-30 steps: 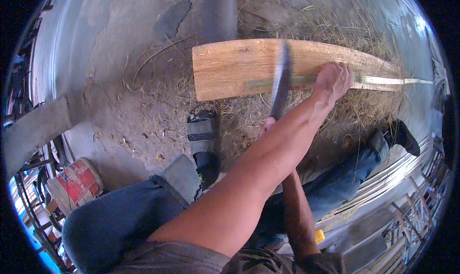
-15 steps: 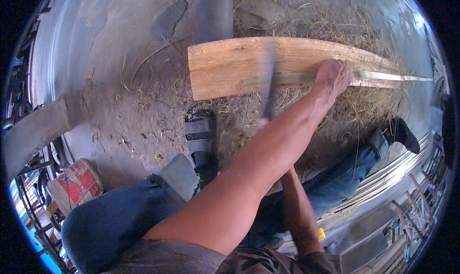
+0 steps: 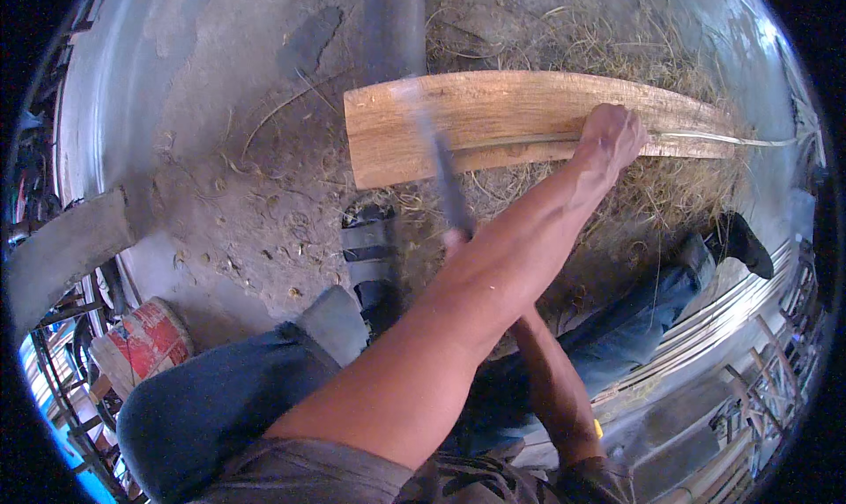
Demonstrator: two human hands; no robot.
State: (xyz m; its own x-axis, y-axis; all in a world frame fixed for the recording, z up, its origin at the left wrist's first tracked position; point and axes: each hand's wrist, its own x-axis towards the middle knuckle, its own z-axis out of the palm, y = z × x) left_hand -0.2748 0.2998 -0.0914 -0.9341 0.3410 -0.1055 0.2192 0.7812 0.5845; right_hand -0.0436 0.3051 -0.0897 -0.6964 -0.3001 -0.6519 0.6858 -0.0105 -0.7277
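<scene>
A long, thin bamboo strip (image 3: 696, 137) lies along a wide wooden board (image 3: 388, 134) and runs off past its right end. My left hand (image 3: 612, 137) is closed over the strip, its fist resting on the board. Crossing beneath my left forearm, my right arm reaches leftward. My right hand (image 3: 456, 241), mostly hidden behind that forearm, grips a knife (image 3: 448, 178). The motion-blurred blade lies across the board's left part, near the strip's left end; whether it touches the strip I cannot tell.
Thin shavings (image 3: 679, 191) litter the floor around the board. A sandalled foot (image 3: 370, 248) is just below its left end. At the left stand a red and white bucket (image 3: 145, 341) and a grey plank (image 3: 70, 240). Long pale strips (image 3: 696, 337) lie behind my outstretched leg.
My right hand and the knife have swept left, toward the board's left end. The strip now shows a narrower side. My left hand has hardly moved.
</scene>
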